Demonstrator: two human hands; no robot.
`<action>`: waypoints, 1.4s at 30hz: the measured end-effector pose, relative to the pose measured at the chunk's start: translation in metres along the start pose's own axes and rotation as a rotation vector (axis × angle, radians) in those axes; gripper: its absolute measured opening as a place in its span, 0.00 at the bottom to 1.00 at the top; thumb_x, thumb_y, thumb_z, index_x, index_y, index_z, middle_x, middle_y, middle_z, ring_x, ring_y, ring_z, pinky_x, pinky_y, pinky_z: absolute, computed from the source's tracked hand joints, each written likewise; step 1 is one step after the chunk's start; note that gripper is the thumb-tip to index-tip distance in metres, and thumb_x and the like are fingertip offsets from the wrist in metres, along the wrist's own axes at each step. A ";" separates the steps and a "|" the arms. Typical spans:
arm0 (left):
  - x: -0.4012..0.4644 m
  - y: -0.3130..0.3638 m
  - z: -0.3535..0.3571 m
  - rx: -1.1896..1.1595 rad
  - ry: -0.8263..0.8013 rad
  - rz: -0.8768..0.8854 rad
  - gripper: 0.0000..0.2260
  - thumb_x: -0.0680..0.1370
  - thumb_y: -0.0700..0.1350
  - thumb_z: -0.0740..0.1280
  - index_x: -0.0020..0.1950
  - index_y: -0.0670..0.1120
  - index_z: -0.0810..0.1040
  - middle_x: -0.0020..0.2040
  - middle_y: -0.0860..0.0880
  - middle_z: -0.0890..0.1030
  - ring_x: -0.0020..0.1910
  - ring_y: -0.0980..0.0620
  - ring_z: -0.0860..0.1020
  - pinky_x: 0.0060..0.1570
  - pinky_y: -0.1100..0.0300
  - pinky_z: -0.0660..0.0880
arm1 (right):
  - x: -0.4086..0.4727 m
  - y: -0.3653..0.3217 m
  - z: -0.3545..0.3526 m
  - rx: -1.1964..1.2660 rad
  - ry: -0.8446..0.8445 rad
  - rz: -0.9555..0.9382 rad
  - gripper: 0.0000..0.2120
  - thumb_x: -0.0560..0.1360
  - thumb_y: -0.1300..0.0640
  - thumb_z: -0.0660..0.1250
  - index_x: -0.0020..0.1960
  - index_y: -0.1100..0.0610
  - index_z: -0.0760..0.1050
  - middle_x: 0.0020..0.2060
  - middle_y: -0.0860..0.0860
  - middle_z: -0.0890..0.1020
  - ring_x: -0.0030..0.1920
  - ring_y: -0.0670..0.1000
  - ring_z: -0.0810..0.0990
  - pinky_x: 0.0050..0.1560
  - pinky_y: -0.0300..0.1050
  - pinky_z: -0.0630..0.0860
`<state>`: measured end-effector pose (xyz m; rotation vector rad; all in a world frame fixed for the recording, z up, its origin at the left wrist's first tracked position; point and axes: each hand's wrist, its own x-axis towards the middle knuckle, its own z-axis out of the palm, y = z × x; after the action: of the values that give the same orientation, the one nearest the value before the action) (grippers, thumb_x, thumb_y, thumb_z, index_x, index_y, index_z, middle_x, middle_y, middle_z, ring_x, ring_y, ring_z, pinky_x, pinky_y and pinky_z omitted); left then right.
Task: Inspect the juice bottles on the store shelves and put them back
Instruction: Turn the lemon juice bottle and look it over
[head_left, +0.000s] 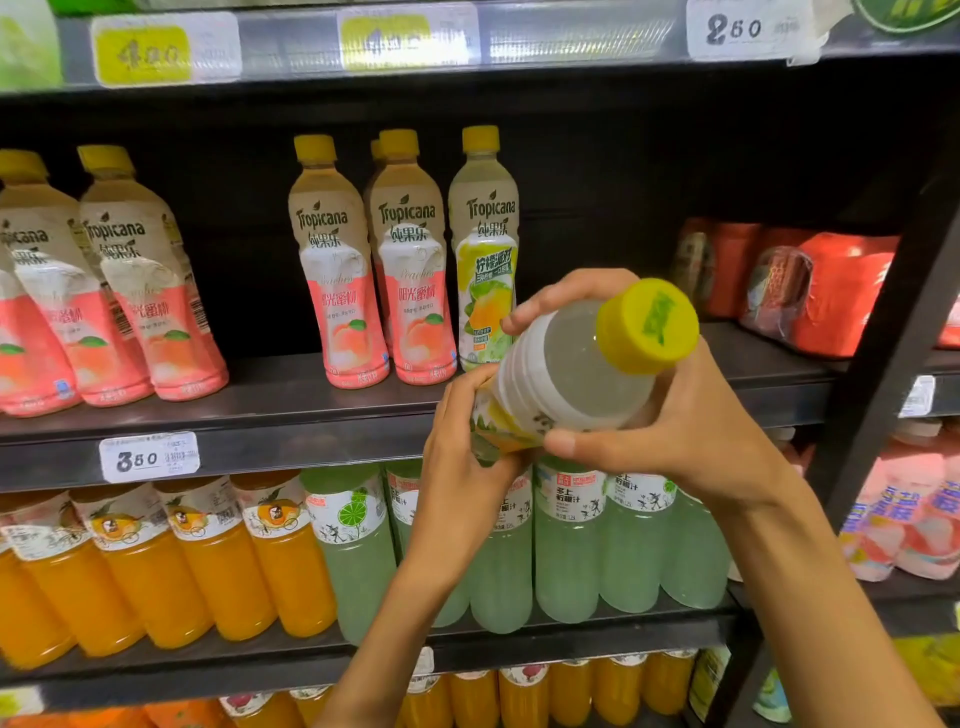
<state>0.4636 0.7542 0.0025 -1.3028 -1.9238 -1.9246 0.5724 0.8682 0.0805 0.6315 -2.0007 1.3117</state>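
before the middle shelf (291, 400), a lemon juice bottle (566, 379) is held in both hands, tilted so that its yellow cap (647, 326) points toward the camera and to the right. the left hand (467, 441) is wrapped round the bottle's lower, labelled end, fingers curled over it. the right hand (670, 421) is closed round the clear upper body just below the cap, fingers curled over the far side and the thumb laid along the near side.

on the middle shelf a matching lemon bottle (485, 244) is seen standing upright just behind the held one, with peach bottles (374, 265) to its left and more peach bottles (109, 280) further left. a price tag (150, 457) marked 3.50 is fixed to the shelf edge. on the shelf below, orange juice bottles (208, 561) are lined up to the left and pale green lemon drinks (597, 545) under the hands. red packs (810, 291) are stacked to the right.
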 end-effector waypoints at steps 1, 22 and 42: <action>0.000 0.001 -0.001 0.006 0.008 0.014 0.34 0.70 0.35 0.71 0.60 0.71 0.66 0.61 0.56 0.75 0.61 0.60 0.74 0.52 0.72 0.72 | -0.001 -0.003 0.001 -0.023 -0.028 -0.020 0.29 0.63 0.67 0.75 0.61 0.62 0.69 0.57 0.55 0.77 0.60 0.51 0.77 0.58 0.43 0.74; -0.033 0.004 -0.004 -0.309 -0.416 -0.192 0.25 0.69 0.65 0.66 0.61 0.55 0.70 0.58 0.69 0.77 0.60 0.69 0.74 0.55 0.75 0.68 | 0.019 0.009 0.011 0.325 0.207 0.165 0.17 0.70 0.53 0.68 0.57 0.54 0.76 0.48 0.52 0.83 0.49 0.54 0.82 0.49 0.48 0.77; -0.032 -0.002 0.009 -0.494 -0.166 -0.371 0.21 0.71 0.67 0.57 0.54 0.61 0.82 0.54 0.55 0.84 0.56 0.56 0.80 0.59 0.57 0.75 | 0.029 0.013 0.008 0.381 0.363 0.330 0.14 0.76 0.49 0.63 0.52 0.58 0.78 0.43 0.53 0.83 0.44 0.50 0.82 0.44 0.45 0.80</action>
<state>0.4862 0.7474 -0.0205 -1.3170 -1.9496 -2.6877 0.5417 0.8645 0.0919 0.2040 -1.6135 1.8807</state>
